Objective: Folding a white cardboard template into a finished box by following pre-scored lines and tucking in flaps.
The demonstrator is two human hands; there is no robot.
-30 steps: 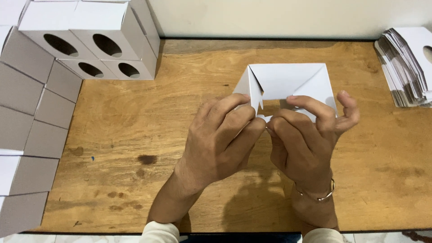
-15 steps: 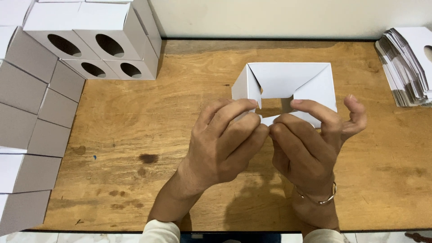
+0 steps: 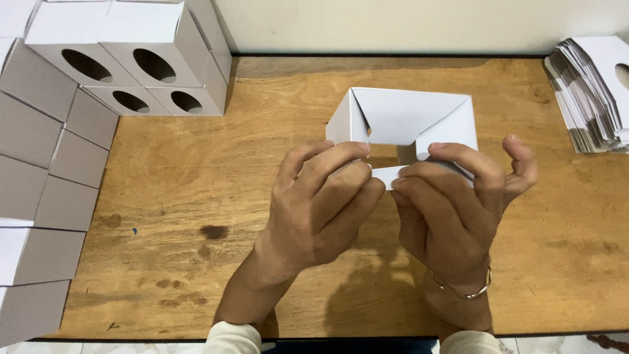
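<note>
A white cardboard box (image 3: 406, 121), half folded and open towards me, hangs above the middle of the wooden table (image 3: 216, 196). Both of my hands grip its near edge. My left hand (image 3: 324, 206) pinches the near flap from the left, fingers curled over it. My right hand (image 3: 458, 210) pinches the same flap from the right, with a thin bracelet on its wrist. The two side flaps of the box slant inward. The near flap is mostly hidden behind my fingers.
Finished white boxes with oval holes (image 3: 131, 65) are stacked at the back left. Grey-backed boxes (image 3: 39, 170) line the left edge. A pile of flat unfolded box blanks (image 3: 590, 92) lies at the back right. A pale wall runs behind the table.
The box has been raised and opened wider between my hands. Its side flaps have spread apart and more of the inside shows. My hands stay on the near flap.
</note>
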